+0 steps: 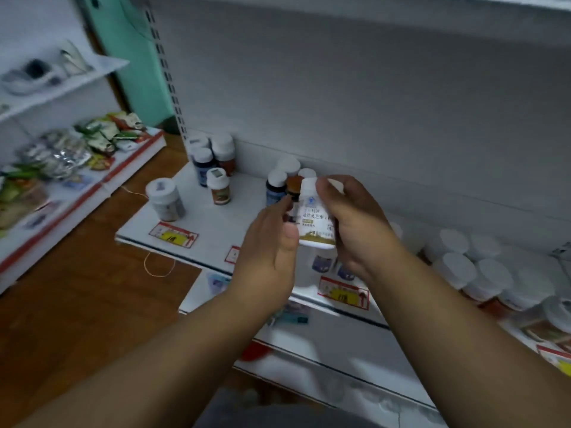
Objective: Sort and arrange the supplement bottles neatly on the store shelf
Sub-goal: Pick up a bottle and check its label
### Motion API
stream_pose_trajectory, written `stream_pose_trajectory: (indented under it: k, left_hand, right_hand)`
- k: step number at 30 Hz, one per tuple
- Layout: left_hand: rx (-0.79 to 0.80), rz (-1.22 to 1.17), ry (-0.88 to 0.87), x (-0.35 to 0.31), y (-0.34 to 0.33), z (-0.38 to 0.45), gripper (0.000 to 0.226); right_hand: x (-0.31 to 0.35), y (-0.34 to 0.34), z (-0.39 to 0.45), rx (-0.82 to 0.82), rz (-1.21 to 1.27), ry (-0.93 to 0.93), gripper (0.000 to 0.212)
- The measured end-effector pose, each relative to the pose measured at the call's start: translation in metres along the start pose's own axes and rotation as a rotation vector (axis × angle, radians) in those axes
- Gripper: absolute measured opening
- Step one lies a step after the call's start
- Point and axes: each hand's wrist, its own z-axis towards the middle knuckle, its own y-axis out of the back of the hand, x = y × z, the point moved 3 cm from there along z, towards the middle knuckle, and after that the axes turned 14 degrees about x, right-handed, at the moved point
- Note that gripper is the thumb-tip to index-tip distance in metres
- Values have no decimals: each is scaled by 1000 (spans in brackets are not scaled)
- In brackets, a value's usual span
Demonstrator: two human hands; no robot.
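White supplement bottle (pixel 316 216), gold band at base, printed label facing the camera: held upright at centre frame above the shelf (pixel 216 223). Right hand (pixel 355 223) wraps its fingers round the bottle's right side and cap. Left hand (pixel 272 245) lies against the left side, thumb pressed on the label, fingers fairly straight.

Shelf stock: dark-bodied bottles (pixel 213 162) clustered upper left of centre; one squat white jar (pixel 165 199) near the shelf's left front corner; white-capped bottles (pixel 482 273) packed at right. Yellow price tag (pixel 173 234) on the shelf edge. Snack packets (pixel 102 134) on a separate rack, left of frame.
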Motion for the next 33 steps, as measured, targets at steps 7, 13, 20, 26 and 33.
stream_pose_trajectory:
  k: [7, 13, 20, 26, 33]
  left_hand:
    - [4, 67, 17, 55, 64, -8, 67]
    - [-3, 239, -2, 112, 144, 7, 52]
    - [349, 700, 49, 158, 193, 28, 56]
    - [432, 695, -13, 182, 201, 33, 61]
    - [437, 689, -4, 195, 212, 34, 63]
  right_hand:
    - [-25, -60, 43, 33, -180, 15, 7]
    - [-59, -100, 86, 4, -591, 32, 21]
    - [-106, -141, 127, -27, -984, -86, 31]
    - [-128, -159, 149, 9, -1107, -89, 31]
    - [-136, -175, 158, 24, -1190, -65, 32]
